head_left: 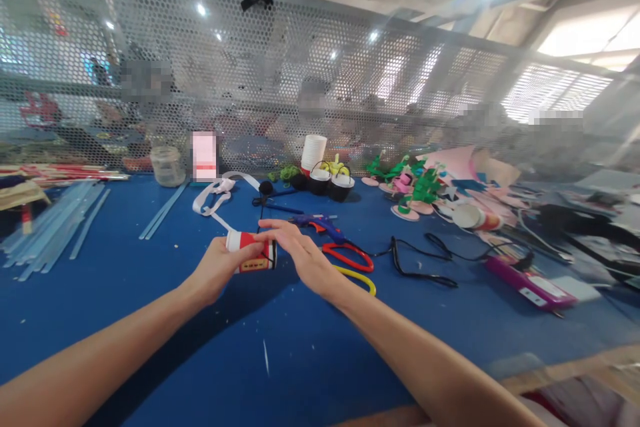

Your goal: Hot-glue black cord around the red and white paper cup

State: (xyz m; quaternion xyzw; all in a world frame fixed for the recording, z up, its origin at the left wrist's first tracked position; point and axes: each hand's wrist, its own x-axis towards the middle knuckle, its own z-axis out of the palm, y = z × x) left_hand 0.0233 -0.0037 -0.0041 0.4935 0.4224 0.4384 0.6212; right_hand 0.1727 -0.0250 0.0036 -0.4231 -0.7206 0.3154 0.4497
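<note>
My left hand [216, 268] is wrapped round a small red and white paper cup [249, 252], held on its side above the blue table [150, 320]. My right hand [299, 250] lies against the cup's open end, its fingers stretched out flat and together over the rim. Just beyond my hands lie a blue glue gun [320, 221] and red-handled scissors [349, 255] with a yellow loop [361, 278] beside them.
Clear glue sticks [55, 227] lie at the left. A white ribbon [216, 195], a stack of white cups [313, 152], black cup pots [330, 181] and green and pink paper flowers [415, 187] stand at the back. A black cable [425, 260] and purple tool [530, 283] lie right. A mesh screen [300, 80] closes the back.
</note>
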